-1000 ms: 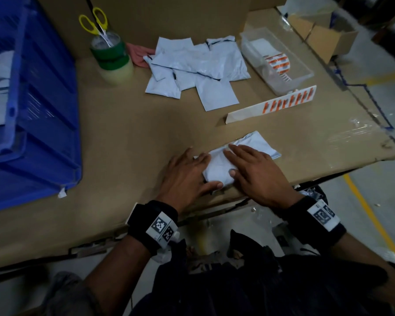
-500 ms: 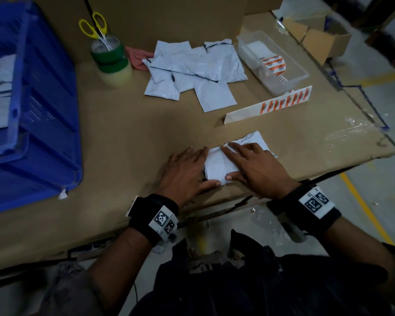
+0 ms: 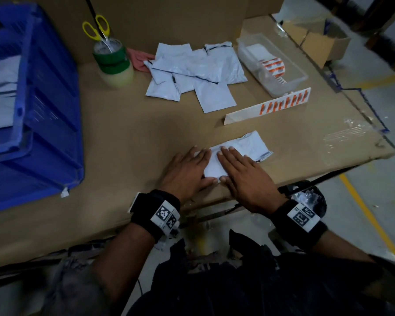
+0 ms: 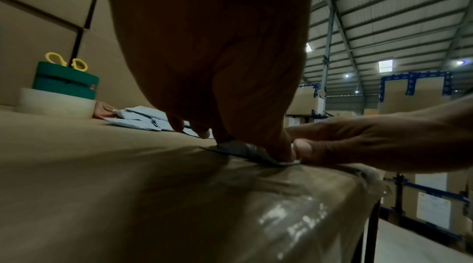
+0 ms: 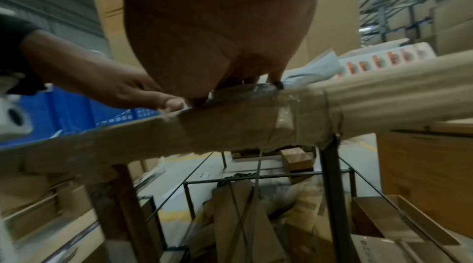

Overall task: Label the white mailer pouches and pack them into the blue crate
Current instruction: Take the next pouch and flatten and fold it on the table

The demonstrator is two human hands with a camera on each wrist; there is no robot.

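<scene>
A white mailer pouch (image 3: pixel 246 142) lies near the front edge of the cardboard-covered table (image 3: pixel 123 137). My left hand (image 3: pixel 187 169) lies flat on its left end, fingers straight, thumb along the near edge. My right hand (image 3: pixel 240 169) presses flat on its middle, fingers pointing away from me. In the left wrist view the pouch (image 4: pixel 238 149) shows under the left fingers, with the right hand's thumb (image 4: pixel 303 148) beside them. A pile of several white pouches (image 3: pixel 196 69) lies at the back. The blue crate (image 3: pixel 39 115) stands at the left, with pouches inside.
A strip of orange labels (image 3: pixel 281 106) lies behind the pouch. A clear tray (image 3: pixel 292 83) with a label roll sits at the back right. Tape rolls holding yellow scissors (image 3: pixel 96 28) stand at the back left. Cardboard boxes rise behind the table. The table edge runs just under my wrists.
The right hand has slid leftward over the pouch until its thumb meets the left thumb. The left hand has stayed put on the pouch's left end.
</scene>
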